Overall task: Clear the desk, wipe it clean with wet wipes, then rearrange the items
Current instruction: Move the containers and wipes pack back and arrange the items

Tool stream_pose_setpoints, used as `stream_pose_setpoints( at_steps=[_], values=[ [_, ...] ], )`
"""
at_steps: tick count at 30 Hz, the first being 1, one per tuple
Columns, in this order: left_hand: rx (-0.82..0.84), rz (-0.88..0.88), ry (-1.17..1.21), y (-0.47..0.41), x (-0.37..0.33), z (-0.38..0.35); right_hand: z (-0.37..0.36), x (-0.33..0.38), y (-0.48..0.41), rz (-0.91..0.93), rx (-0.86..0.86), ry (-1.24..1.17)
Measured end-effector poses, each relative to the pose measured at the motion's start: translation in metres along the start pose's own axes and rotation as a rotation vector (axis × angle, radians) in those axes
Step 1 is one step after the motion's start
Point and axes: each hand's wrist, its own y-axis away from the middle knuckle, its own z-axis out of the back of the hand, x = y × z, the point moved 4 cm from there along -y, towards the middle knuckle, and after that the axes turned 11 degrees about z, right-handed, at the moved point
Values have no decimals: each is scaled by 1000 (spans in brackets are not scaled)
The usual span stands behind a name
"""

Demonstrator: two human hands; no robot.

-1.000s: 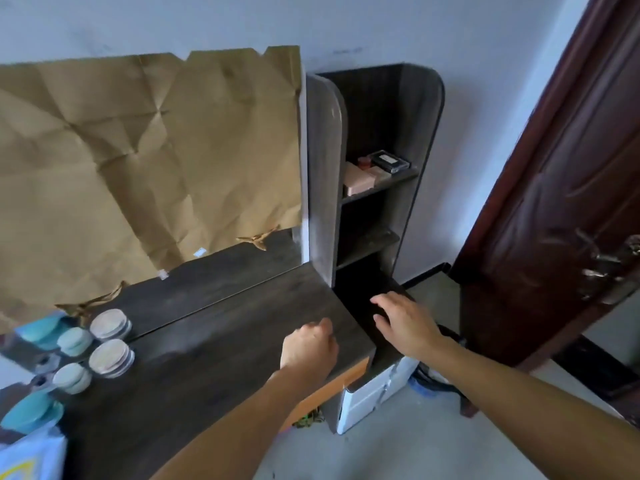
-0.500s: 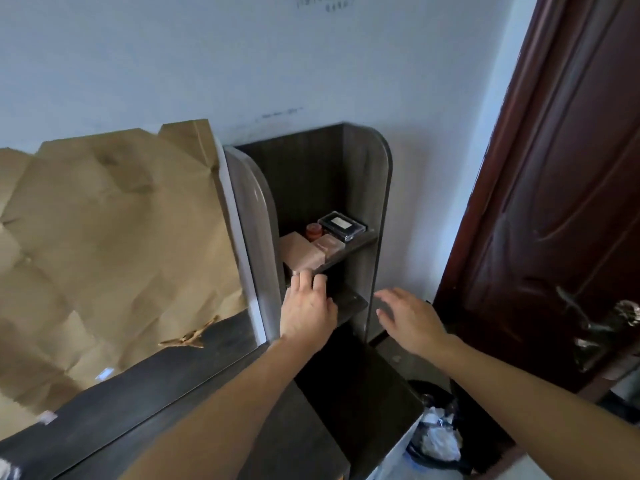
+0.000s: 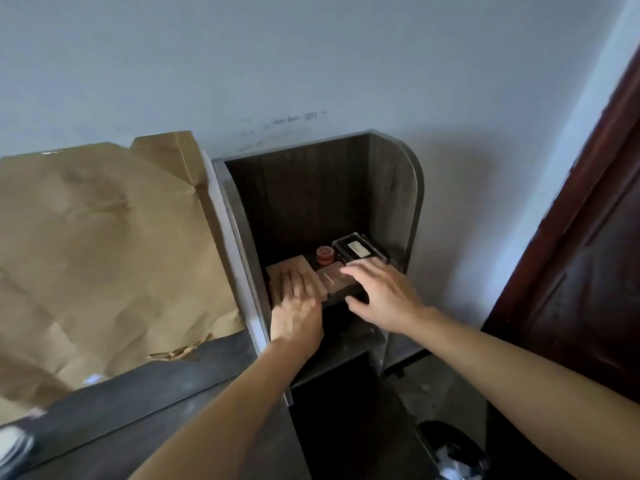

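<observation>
Reaching into the side shelf unit (image 3: 394, 202) now: both hands have come up off the right end of the desk top (image 3: 138, 393), where they were a second ago, and are at the upper shelf. Left hand (image 3: 298, 311): fingers (image 3: 294, 284) straight and laid flat on the tan flat box (image 3: 289, 266), not curled round it. A second ago this hand was a loose fist over the desk edge; half a second ago it was only at the shelf's front edge. Right hand (image 3: 386, 296): fingers spread and relaxed, grasping nothing, fingertips over the near corner of the brown palette (image 3: 330, 280), which lies just right of the left fingers, beside the tan box; thumb sits below the shelf's front edge. Contact between right fingertips and palette: cannot tell. Just beyond the right fingertips, a black clear-lidded case (image 3: 358, 251); farther back, between the two hands, a small red jar (image 3: 325, 254). All four items on the shelf, none lifted. Brown paper (image 3: 104, 254) stands left of the left hand, against the wall. Reading: clearing has moved on from the desk top to the shelf; no wet wipe in view, so wiping looks not yet begun. Next step probably a lift of box and palette, one per hand
</observation>
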Motion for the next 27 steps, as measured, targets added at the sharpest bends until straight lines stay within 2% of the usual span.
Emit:
stream_pose_setpoints(
  at_steps=[5, 9, 13, 18, 27],
  values=[
    [-33, 77, -71, 14, -5, 1, -18, -13, -37, 217, 231, 28],
    [-74, 132, -91, 27, -8, 1, -26, -18, -43, 316, 288, 88],
    [-134, 145, -61, 41, -12, -1, -22, -20, -41, 347, 262, 61],
    [-107, 134, -14, 61, -13, 2, -13, -20, -30, 346, 221, 57],
    [-182, -141, 223, 129, 34, 11, -3, 17, 19, 185, 100, -157]
  ],
)
